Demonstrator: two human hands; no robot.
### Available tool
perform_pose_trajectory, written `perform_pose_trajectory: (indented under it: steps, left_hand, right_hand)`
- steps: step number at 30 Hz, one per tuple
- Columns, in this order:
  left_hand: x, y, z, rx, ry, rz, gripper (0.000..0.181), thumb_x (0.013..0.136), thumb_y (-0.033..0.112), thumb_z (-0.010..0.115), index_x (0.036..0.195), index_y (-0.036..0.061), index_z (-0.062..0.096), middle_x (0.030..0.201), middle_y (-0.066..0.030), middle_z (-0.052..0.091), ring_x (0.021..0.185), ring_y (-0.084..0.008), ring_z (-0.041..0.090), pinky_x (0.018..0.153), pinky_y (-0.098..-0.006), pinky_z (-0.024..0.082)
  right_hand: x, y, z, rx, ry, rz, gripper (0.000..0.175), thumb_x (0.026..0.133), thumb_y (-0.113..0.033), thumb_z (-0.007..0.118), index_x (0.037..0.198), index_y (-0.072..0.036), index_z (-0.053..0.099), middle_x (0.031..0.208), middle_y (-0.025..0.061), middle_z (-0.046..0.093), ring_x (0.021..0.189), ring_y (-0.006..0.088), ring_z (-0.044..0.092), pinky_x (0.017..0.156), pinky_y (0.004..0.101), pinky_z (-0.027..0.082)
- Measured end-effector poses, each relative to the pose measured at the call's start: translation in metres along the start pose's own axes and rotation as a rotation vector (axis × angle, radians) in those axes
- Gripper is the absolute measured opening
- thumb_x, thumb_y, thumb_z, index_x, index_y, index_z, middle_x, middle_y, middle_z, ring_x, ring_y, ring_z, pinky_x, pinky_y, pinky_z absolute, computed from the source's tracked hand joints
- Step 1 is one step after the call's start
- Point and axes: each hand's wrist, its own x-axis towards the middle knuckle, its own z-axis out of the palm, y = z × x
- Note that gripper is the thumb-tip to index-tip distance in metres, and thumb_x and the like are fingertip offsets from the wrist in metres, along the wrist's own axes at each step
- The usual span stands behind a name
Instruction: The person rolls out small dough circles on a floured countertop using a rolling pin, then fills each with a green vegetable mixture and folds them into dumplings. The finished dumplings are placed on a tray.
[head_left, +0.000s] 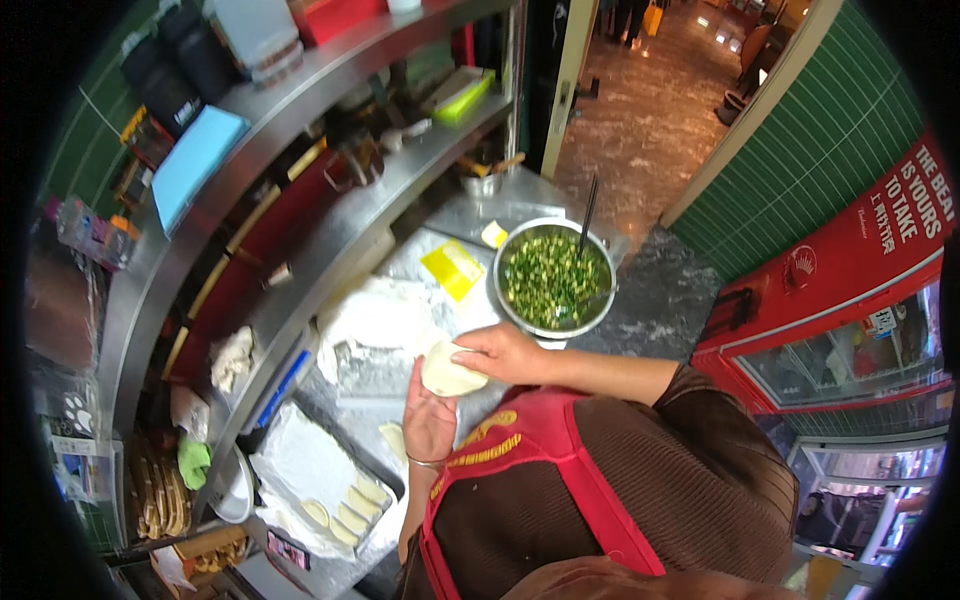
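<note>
A round, pale dough wrapper (453, 371) is held between both hands in front of the apron. My left hand (430, 420), with a bracelet at the wrist, supports it from below with the palm turned up. The thumb and fingers of my right hand (502, 354) grip its upper right edge. Beyond the right hand stands a metal bowl (501, 296) of chopped green filling (551, 274), with dark chopsticks (590, 206) and a metal utensil handle leaning in it. Several folded dumplings (352, 510) lie on a white-lined tray (307, 442) beside the left forearm.
White flour or cloth (375, 319) covers part of the worktop, near a yellow packet (452, 268). Metal shelves (360, 217) run along the left. A phone (288, 550) lies by the tray. A red drinks fridge (832, 285) stands right, and a doorway opens onto a tiled floor (637, 127).
</note>
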Motion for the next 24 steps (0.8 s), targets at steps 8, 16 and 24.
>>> perform_pose_trajectory:
  steps: [8,16,24]
  left_hand:
    - [-0.010,-0.018,-0.022,-0.127,0.077,-0.239,0.070,0.107,0.044,0.054,0.158,-0.0009,0.036,0.160,-0.0168,0.045,0.147,-0.0334,0.046,0.124,-0.0518,0.035]
    - [-0.005,-0.044,0.010,-0.503,0.022,-0.174,0.061,0.107,0.034,0.055,0.154,-0.0020,0.042,0.155,-0.0197,0.052,0.145,-0.0357,0.049,0.121,-0.0549,0.039]
    - [0.008,-0.090,0.059,-0.558,0.082,-0.110,0.063,0.103,0.033,0.054,0.156,0.0001,0.042,0.157,-0.0187,0.050,0.145,-0.0356,0.048,0.123,-0.0523,0.036]
  right_hand:
    - [-0.005,-0.001,0.006,0.188,0.014,0.267,0.023,0.098,-0.021,0.072,0.110,-0.001,0.074,0.087,0.0137,0.074,0.081,0.0170,0.071,0.075,0.0325,0.056]
    - [-0.085,0.092,-0.119,-0.101,0.345,0.317,0.028,0.098,-0.021,0.072,0.119,-0.003,0.071,0.097,0.0146,0.074,0.083,0.0239,0.073,0.071,0.0387,0.057]
    - [-0.158,0.213,-0.199,-0.573,0.349,0.513,0.031,0.088,-0.023,0.082,0.106,-0.002,0.067,0.092,0.0174,0.073,0.081,0.0365,0.072,0.072,0.0457,0.056]
